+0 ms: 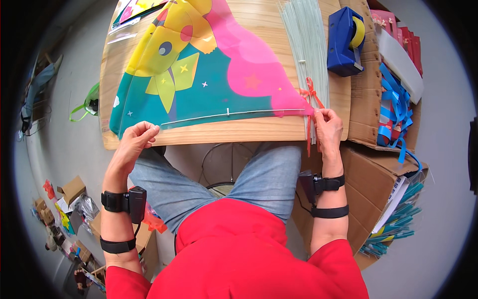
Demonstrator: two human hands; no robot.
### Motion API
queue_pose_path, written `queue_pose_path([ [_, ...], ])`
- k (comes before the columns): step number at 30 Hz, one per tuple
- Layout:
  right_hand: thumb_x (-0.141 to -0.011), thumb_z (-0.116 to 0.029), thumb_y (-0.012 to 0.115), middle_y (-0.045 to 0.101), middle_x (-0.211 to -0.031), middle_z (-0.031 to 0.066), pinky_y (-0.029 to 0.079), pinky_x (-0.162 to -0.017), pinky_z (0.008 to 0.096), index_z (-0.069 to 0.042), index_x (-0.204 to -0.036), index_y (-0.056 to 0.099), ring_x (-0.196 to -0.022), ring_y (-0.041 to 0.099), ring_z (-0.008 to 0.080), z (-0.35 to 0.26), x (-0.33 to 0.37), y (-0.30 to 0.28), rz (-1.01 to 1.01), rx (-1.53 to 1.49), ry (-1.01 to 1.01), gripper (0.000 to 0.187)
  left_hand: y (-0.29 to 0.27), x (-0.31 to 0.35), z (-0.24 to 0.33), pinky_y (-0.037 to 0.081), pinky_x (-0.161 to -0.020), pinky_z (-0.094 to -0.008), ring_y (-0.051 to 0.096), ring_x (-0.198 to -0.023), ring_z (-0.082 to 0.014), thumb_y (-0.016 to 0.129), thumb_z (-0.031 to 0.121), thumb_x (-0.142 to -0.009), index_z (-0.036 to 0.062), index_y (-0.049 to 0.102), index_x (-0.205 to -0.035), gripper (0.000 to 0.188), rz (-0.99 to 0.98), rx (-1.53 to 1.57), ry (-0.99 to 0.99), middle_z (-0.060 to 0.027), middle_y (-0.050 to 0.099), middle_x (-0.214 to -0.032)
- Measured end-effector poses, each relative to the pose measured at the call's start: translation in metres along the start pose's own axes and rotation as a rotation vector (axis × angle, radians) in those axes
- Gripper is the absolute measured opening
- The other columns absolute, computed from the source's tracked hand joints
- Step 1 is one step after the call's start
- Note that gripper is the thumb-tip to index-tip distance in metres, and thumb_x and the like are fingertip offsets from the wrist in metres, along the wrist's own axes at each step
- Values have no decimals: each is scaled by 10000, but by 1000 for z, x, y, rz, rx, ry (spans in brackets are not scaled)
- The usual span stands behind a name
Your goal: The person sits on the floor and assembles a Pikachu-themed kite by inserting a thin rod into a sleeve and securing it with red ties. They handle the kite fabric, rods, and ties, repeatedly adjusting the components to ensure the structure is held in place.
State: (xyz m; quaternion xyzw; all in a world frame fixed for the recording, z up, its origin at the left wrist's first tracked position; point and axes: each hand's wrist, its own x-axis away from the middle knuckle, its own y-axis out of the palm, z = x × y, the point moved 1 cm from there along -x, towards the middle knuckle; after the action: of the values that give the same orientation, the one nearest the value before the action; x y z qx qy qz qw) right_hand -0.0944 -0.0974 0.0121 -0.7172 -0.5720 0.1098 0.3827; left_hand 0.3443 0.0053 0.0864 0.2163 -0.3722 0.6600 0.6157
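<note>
A kite sail (199, 84) of thin printed sheet, teal, pink and yellow with a cartoon figure, lies on the wooden table in front of me. A thin white rod (227, 114) runs along its near edge, with a small white piece standing up at mid-length. My right hand (327, 127) pinches the sail's pink corner by the rod's right end. Close to the rod's left end, my left hand (135, 141) is closed, thumb against fingers, over the sail's near edge. What its fingers hold, if anything, is hidden.
A bundle of pale thin rods (311, 50) with a red tie (310, 88) lies right of the sail, beside a blue tape dispenser (343, 42). Cardboard boxes (366, 187) stand right of the table (219, 135), one holding blue ribbon (396, 107). Another printed sheet (137, 9) lies far left.
</note>
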Motion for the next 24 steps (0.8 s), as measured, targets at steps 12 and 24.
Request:
queue_pose_path([
  [12, -807, -213, 632, 591, -634, 58, 451, -588, 294, -10, -819, 641, -598, 545, 133, 5, -8, 2, -9, 113, -32, 204, -13, -19, -25, 342, -586, -183, 418, -630, -32, 641, 295, -851, 87, 583, -784, 227, 19, 67, -34, 53, 499, -687],
  [24, -838, -184, 613, 533, -579, 8, 390, -474, 250, -5, -804, 612, -503, 479, 81, -7, -2, 3, -27, 75, 2, 182, -13, -25, -35, 396, -605, -161, 492, -639, -21, 630, 274, -864, 100, 596, -795, 190, 9, 96, -73, 51, 546, -704],
])
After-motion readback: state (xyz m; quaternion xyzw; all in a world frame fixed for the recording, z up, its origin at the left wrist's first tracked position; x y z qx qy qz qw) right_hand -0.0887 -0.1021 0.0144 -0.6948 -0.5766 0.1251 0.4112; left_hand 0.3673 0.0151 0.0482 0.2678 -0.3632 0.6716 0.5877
